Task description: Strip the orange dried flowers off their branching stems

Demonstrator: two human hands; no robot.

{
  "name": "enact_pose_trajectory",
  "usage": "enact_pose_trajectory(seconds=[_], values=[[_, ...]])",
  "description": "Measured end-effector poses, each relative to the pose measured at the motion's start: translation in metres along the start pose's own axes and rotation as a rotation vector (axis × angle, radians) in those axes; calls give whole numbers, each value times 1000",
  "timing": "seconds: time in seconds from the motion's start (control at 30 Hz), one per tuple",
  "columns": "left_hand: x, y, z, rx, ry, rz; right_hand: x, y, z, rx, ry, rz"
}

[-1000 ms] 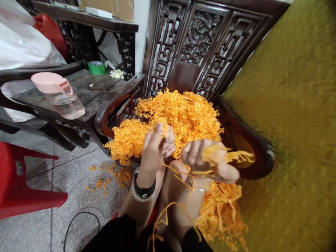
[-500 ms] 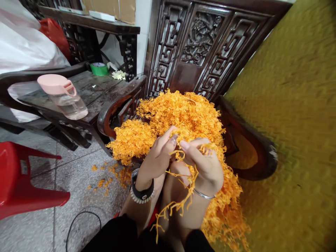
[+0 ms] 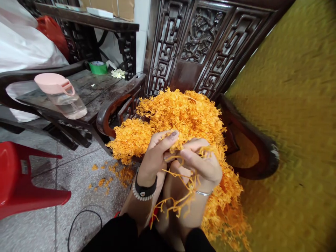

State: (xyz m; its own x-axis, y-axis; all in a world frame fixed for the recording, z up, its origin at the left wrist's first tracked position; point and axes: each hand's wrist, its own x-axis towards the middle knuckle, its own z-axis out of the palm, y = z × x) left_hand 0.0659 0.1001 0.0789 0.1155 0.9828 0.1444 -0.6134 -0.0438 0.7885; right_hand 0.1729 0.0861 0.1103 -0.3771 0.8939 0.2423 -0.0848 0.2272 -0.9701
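My left hand, with a black band and a beaded bracelet at its wrist, is closed in a pinch on a small frilly orange plastic flower piece. Close beside it, my right hand, wearing a silver bangle, is closed round an orange plastic branching strand. The strand's thin, twig-like end hangs below the hands, over my knees. Behind both hands rises a large heap of orange plastic flowers on a dark wooden chair. Fingers partly hide where the pieces meet.
The chair's carved back stands behind the heap, its armrest at right. On the left, a pink-lidded bottle and green tape rest on a wooden seat. A red stool, scattered orange bits and a cable lie lower left.
My left hand has shifted slightly left and down, its thumb now lying across the top. The hanging strand has swung and its tip sits higher. My right hand stays nearly in place.
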Motion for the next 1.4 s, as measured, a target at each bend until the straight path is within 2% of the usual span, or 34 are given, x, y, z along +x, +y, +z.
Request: enact_pose_trajectory(seconds=[0.1,0.17,0.23,0.3,0.33,0.43,0.5,0.57,0.63,0.73,0.83,0.93,1.07,1.17,1.4], values=[[-4,-3,3,-300,-182,-34,7,10,1,231,-121,-211],[-5,-2,3,-467,-240,-18,10,14,4,431,-233,-394],[-3,2,-1,-589,-185,70,9,13,5,673,-325,-606],[1,7,-7,-611,-100,177,3,6,3,719,-310,-706],[3,10,-10,-579,-73,210,0,3,0,619,-219,-689],[8,14,-12,-335,-31,194,-7,-4,-7,70,265,-461],[7,14,-9,-150,27,187,-6,-4,-9,-207,539,-365],[2,12,-4,30,45,230,-1,-1,-7,-408,689,-324],[-3,11,-1,218,20,275,5,2,-3,-555,765,-325],[-10,11,2,489,13,298,10,4,4,-675,704,-319],[-14,12,2,644,62,323,13,7,6,-787,654,-347],[-16,14,2,703,114,371,16,9,6,-884,709,-407],[-16,16,3,815,55,405,17,11,6,-976,759,-463],[-14,15,2,844,20,384,16,14,5,-1066,723,-428],[-9,5,-7,883,85,278,28,27,2,-1228,617,-315]])
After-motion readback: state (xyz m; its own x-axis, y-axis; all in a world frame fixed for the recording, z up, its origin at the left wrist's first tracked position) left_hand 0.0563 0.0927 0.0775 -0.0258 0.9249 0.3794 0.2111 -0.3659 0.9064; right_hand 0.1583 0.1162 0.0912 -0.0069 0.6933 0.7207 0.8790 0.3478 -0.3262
